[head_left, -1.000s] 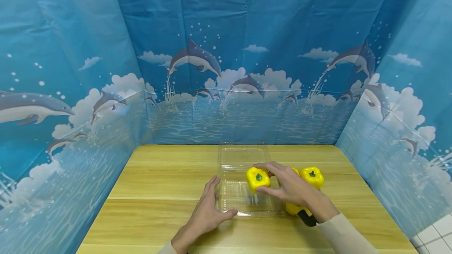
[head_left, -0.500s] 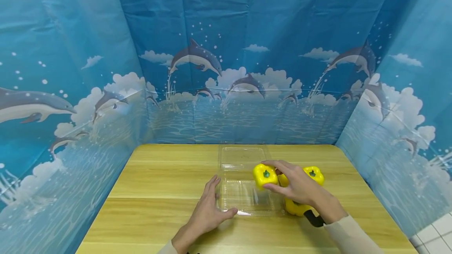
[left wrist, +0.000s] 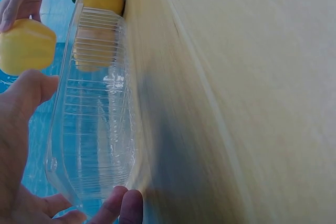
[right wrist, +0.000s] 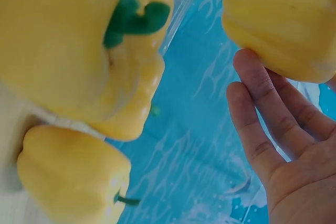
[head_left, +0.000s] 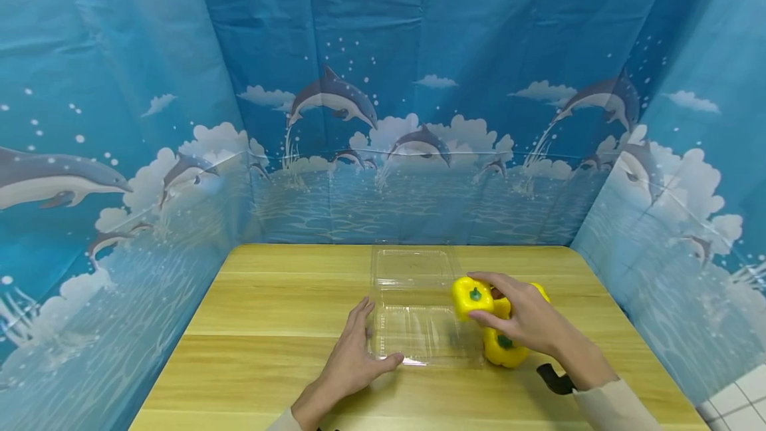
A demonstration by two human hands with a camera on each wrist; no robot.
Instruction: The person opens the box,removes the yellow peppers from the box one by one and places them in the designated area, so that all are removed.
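Note:
My right hand [head_left: 529, 314] pinches a yellow bell pepper [head_left: 467, 299] between fingers and thumb, its green stem facing me. It is raised over the right side of a clear plastic clamshell box [head_left: 413, 344]. The box lies unfolded, its lid [head_left: 413, 266] toward the back. My left hand [head_left: 354, 358] is spread at the box's left end, fingertips at the rim and thumb apart by the front edge. Beside the box on the right are more yellow peppers: one in front [head_left: 504, 353], one partly behind my right hand, and another [head_left: 541, 291] farther back, mostly hidden.
The wooden table [head_left: 269, 311] runs back to a blue curtain [head_left: 359, 205] printed with dolphins, which also encloses both sides. In the right wrist view, a pepper [right wrist: 73, 169] lies on the tabletop close to a larger-looking pepper [right wrist: 52, 40].
My right hand has carried the held pepper to the right, from above the box's middle to its right edge, near the other peppers. My left hand stays in place.

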